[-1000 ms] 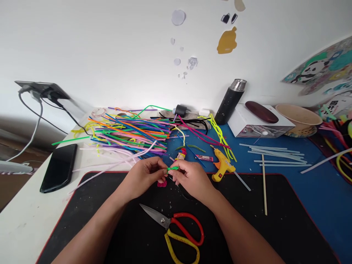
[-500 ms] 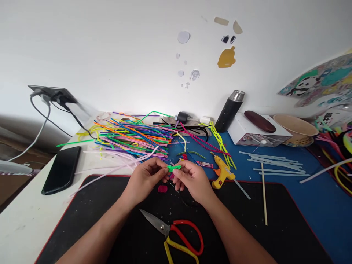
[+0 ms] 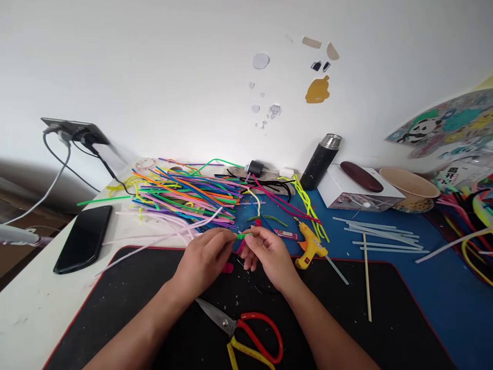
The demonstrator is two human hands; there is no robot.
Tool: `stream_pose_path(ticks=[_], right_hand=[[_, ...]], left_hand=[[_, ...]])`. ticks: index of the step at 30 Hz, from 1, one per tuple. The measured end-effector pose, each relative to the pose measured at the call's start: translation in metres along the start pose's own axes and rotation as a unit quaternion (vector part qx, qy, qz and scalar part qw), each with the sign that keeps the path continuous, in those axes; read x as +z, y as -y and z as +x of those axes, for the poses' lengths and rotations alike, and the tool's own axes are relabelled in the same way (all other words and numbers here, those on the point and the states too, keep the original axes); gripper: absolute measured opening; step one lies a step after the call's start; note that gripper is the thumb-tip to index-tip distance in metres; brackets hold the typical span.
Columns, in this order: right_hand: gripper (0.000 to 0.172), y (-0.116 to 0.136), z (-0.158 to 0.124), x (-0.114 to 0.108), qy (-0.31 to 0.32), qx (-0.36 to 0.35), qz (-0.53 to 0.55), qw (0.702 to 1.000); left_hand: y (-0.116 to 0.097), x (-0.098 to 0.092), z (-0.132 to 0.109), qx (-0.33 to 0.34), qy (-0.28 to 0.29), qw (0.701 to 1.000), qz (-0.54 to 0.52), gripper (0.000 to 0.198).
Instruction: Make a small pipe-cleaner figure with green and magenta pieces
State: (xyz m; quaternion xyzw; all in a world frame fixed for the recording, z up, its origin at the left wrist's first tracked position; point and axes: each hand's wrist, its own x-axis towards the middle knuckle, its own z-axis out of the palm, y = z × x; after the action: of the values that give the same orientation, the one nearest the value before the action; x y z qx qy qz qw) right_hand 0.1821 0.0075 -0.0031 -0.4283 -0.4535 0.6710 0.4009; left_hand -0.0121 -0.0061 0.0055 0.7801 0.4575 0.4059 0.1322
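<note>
Between my two hands is a short bent piece of green pipe cleaner, mostly covered by the fingers. My left hand pinches its left end, back of the hand turned up. The right end is gripped by thumb and fingers of my right hand. Just behind and below the fingers, small magenta pieces show in part on the black mat. Scissors with one red and one yellow handle lie open on the mat, nearer me, blades pointing up and left.
A heap of coloured pipe cleaners spreads behind my hands. To the right lie a yellow glue gun, glue sticks and a wooden stick. A phone is at left; a black flask and white box stand behind.
My left hand has rolled over, its back now turned more upward, hiding more of the green piece. The view has tilted slightly upward. My right hand keeps its grip.
</note>
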Motion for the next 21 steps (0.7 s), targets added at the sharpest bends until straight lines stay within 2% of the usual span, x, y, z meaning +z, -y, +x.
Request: stream_pose_path(ticks=[5,10,14,21], right_hand=[[0.043,-0.001,-0.002,0.002,-0.010,-0.010,-0.042,0.999],[0.038,0.001,-0.003,0.003,-0.013,-0.009,-0.073,0.997],[0.039,0.001,-0.003,0.002,0.007,0.008,-0.066,0.998],[0.036,-0.001,-0.002,0.000,0.020,0.024,-0.078,0.996]], left_hand=[[0.003,-0.002,0.000,0.102,0.018,0.993,0.064,0.018],[0.006,-0.009,-0.003,0.148,0.055,0.982,0.101,0.029],[0.007,-0.014,-0.005,0.180,0.089,0.972,0.123,0.035],[0.001,-0.020,0.001,0.219,0.102,0.958,0.156,0.033]])
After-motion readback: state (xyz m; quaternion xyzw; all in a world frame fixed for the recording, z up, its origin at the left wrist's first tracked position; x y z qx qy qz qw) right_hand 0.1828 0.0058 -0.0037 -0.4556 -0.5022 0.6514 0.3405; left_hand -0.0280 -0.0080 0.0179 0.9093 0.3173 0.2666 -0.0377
